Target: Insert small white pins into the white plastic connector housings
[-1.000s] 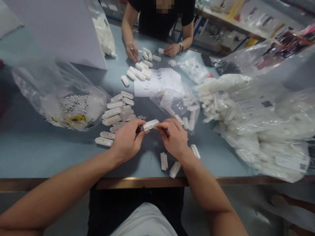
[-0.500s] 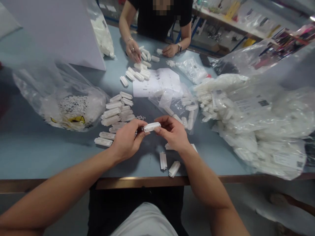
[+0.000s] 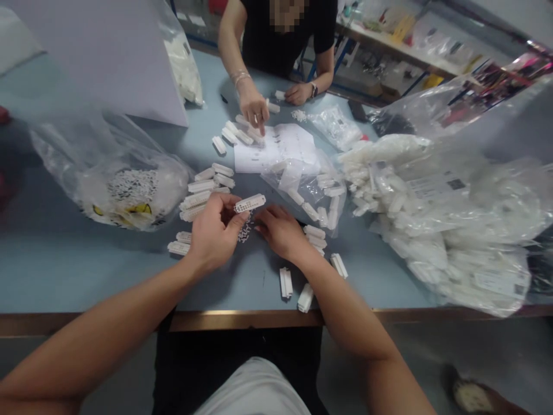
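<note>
My left hand (image 3: 216, 230) pinches a white plastic connector housing (image 3: 249, 203) between thumb and fingers. The housing is tilted a little, and rows of small holes show on its near face. Just below it lies a loose pile of tiny white pins (image 3: 244, 231). At the right side of that pile is my right hand (image 3: 283, 233), with its thumb and fingertips slightly apart and nothing visible between them. More white housings (image 3: 201, 186) are stacked to the left, partly hidden by my left hand. Several others (image 3: 286, 283) lie around my right forearm.
A clear bag of small white pins (image 3: 132, 185) stands left. Large bags of white parts (image 3: 432, 190) fill the right side. Ahead lie a printed sheet (image 3: 298, 141) and a small bag of housings (image 3: 309, 190). Across the table, a co-worker's hand (image 3: 254, 109) reaches over housings.
My right hand has let go of the housing and moved down-left to the pin pile. My left hand has shifted the housing left and up. The co-worker's hand has moved toward the sheet.
</note>
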`<state>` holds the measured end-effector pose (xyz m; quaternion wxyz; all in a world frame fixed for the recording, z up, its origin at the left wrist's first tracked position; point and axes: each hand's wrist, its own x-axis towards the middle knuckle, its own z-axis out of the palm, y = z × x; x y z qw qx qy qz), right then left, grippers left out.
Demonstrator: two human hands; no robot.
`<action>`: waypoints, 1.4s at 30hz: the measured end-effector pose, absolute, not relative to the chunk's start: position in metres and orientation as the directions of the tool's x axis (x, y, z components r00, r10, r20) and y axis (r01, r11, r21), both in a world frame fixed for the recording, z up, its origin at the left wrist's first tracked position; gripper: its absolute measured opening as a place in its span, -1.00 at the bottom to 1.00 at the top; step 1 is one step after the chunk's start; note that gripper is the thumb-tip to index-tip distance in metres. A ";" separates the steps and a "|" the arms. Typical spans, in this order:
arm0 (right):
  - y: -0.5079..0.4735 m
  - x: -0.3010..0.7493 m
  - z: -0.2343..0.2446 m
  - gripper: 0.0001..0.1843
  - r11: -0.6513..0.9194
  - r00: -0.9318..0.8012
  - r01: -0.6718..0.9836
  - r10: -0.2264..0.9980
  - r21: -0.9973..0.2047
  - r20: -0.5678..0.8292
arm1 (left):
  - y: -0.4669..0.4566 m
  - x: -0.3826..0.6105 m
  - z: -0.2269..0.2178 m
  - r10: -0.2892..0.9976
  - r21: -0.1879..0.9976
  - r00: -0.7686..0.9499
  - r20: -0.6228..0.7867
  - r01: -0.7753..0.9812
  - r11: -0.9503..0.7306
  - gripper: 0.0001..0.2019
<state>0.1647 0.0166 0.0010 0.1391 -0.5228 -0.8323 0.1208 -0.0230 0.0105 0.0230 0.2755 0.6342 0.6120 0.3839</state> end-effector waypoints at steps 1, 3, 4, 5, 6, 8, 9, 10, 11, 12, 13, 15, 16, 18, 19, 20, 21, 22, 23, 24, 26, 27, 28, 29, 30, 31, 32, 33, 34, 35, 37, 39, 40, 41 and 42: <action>0.017 0.164 0.001 -0.83 0.432 -0.428 0.844 0.899 -0.319 0.086 | 0.010 -0.022 0.023 0.989 0.819 -0.036 0.144 0.566 -0.099 -0.70; 0.018 0.162 0.001 -0.85 0.446 -0.448 0.848 0.892 -0.286 0.061 | 0.009 -0.022 0.023 0.990 0.821 -0.025 0.135 0.562 -0.098 -0.71; 0.018 0.162 0.002 -0.85 0.449 -0.452 0.850 0.890 -0.276 0.056 | 0.008 -0.021 0.023 0.991 0.822 -0.021 0.132 0.561 -0.097 -0.71; 0.017 0.162 0.002 -0.85 0.451 -0.454 0.852 0.890 -0.268 0.054 | 0.008 -0.021 0.024 0.991 0.822 -0.020 0.131 0.562 -0.097 -0.71; 0.017 0.162 0.003 -0.84 0.449 -0.452 0.854 0.890 -0.263 0.053 | 0.008 -0.020 0.024 0.991 0.820 -0.019 0.133 0.564 -0.099 -0.72; 0.017 0.161 0.004 -0.85 0.445 -0.447 0.857 0.893 -0.260 0.054 | 0.008 -0.020 0.024 0.989 0.814 -0.018 0.144 0.571 -0.108 -0.72; 0.017 0.160 0.005 -0.85 0.446 -0.449 0.857 0.892 -0.258 0.051 | 0.008 -0.020 0.023 0.989 0.811 -0.014 0.149 0.573 -0.114 -0.72; 0.016 0.160 0.006 -0.86 0.450 -0.454 0.856 0.890 -0.255 0.045 | 0.009 -0.020 0.023 0.988 0.811 -0.008 0.153 0.573 -0.121 -0.72; 0.016 0.159 0.007 -0.85 0.455 -0.461 0.855 0.887 -0.250 0.036 | 0.009 -0.019 0.023 0.988 0.812 0.000 0.155 0.570 -0.127 -0.72; 0.016 0.158 0.007 -0.85 0.460 -0.468 0.854 0.883 -0.245 0.025 | 0.009 -0.019 0.022 0.988 0.814 0.007 0.155 0.566 -0.132 -0.72; 0.016 0.157 0.008 -0.84 0.463 -0.473 0.854 0.881 -0.238 0.014 | 0.009 -0.019 0.021 0.988 0.816 0.014 0.152 0.562 -0.134 -0.72; 0.016 0.155 0.008 -0.81 0.458 -0.471 0.860 0.882 -0.226 -0.005 | 0.010 -0.018 0.021 0.990 0.818 0.022 0.143 0.561 -0.130 -0.71; 0.016 0.155 0.008 -0.80 0.451 -0.464 0.864 0.886 -0.223 -0.010 | 0.010 -0.018 0.021 0.990 0.816 0.020 0.139 0.565 -0.126 -0.71; 0.015 0.157 0.007 -0.81 0.433 -0.445 0.872 0.895 -0.228 -0.001 | 0.010 -0.018 0.022 0.991 0.806 0.012 0.133 0.580 -0.115 -0.72; 0.015 0.159 0.007 -0.83 0.424 -0.434 0.873 0.901 -0.243 0.013 | 0.010 -0.018 0.023 0.991 0.801 0.007 0.132 0.589 -0.110 -0.72; 0.016 0.162 0.007 -0.85 0.414 -0.422 0.869 0.906 -0.271 0.031 | 0.010 -0.018 0.023 0.991 0.795 0.002 0.130 0.597 -0.106 -0.72; 0.016 0.166 0.007 -0.87 0.404 -0.408 0.860 0.911 -0.312 0.054 | 0.010 -0.019 0.024 0.992 0.789 -0.003 0.127 0.606 -0.099 -0.71; 0.015 0.170 0.007 -0.86 0.393 -0.392 0.844 0.917 -0.365 0.080 | 0.010 -0.019 0.024 0.993 0.785 -0.006 0.121 0.613 -0.092 -0.71; 0.015 0.175 0.008 -0.85 0.379 -0.370 0.823 0.923 -0.422 0.106 | 0.010 -0.020 0.024 0.994 0.782 -0.009 0.113 0.618 -0.084 -0.70; 0.015 0.179 0.009 -0.85 0.356 -0.335 0.802 0.933 -0.479 0.132 | 0.011 -0.020 0.024 0.994 0.780 -0.010 0.105 0.621 -0.076 -0.69; 0.012 0.186 0.013 -0.85 0.307 -0.234 0.760 0.952 -0.573 0.199 | 0.011 -0.020 0.025 0.996 0.775 -0.004 0.087 0.628 -0.066 -0.68; 0.010 0.188 0.015 -0.85 0.297 -0.183 0.736 0.952 -0.608 0.244 | 0.011 -0.019 0.025 0.997 0.772 0.004 0.081 0.632 -0.065 -0.68; 0.007 0.189 0.018 -0.86 0.301 -0.140 0.713 0.946 -0.633 0.292 | 0.010 -0.019 0.025 0.997 0.768 0.015 0.074 0.637 -0.066 -0.68; 0.004 0.190 0.020 -0.87 0.324 -0.113 0.693 0.931 -0.644 0.347 | 0.010 -0.018 0.026 0.997 0.762 0.024 0.066 0.644 -0.066 -0.68; 0.001 0.190 0.023 -0.87 0.356 -0.101 0.678 0.912 -0.643 0.398 | 0.009 -0.018 0.026 0.998 0.756 0.035 0.060 0.650 -0.068 -0.67; -0.002 0.189 0.025 -0.87 0.393 -0.103 0.670 0.890 -0.630 0.444 | 0.008 -0.017 0.026 0.997 0.752 0.044 0.057 0.656 -0.072 -0.67; -0.005 0.187 0.027 -0.86 0.432 -0.118 0.666 0.866 -0.608 0.486 | 0.007 -0.016 0.027 0.997 0.748 0.053 0.055 0.660 -0.077 -0.67; -0.008 0.185 0.028 -0.86 0.470 -0.138 0.665 0.841 -0.580 0.523 | 0.006 -0.016 0.027 0.997 0.745 0.063 0.054 0.662 -0.083 -0.66; -0.010 0.183 0.029 -0.85 0.507 -0.163 0.665 0.815 -0.549 0.556 | 0.005 -0.015 0.026 0.996 0.743 0.074 0.057 0.663 -0.091 -0.65; -0.011 0.181 0.028 -0.84 0.538 -0.188 0.666 0.791 -0.516 0.583 | 0.004 -0.015 0.026 0.995 0.741 0.086 0.060 0.663 -0.102 -0.65; -0.012 0.178 0.026 -0.84 0.579 -0.219 0.678 0.747 -0.453 0.628 | 0.002 -0.014 0.026 0.991 0.740 0.115 0.061 0.661 -0.123 -0.65; -0.011 0.177 0.023 -0.85 0.606 -0.230 0.687 0.704 -0.400 0.671 | 0.000 -0.014 0.025 0.988 0.743 0.140 0.059 0.655 -0.137 -0.65; -0.010 0.176 0.021 -0.85 0.618 -0.232 0.688 0.684 -0.380 0.692 | -0.001 -0.014 0.025 0.987 0.746 0.150 0.056 0.651 -0.141 -0.65; -0.010 0.176 0.020 -0.85 0.632 -0.236 0.685 0.664 -0.364 0.709 | -0.002 -0.013 0.025 0.986 0.751 0.158 0.051 0.645 -0.142 -0.64; -0.010 0.176 0.019 -0.85 0.643 -0.244 0.681 0.651 -0.351 0.718 | -0.002 -0.014 0.025 0.985 0.756 0.164 0.045 0.639 -0.141 -0.63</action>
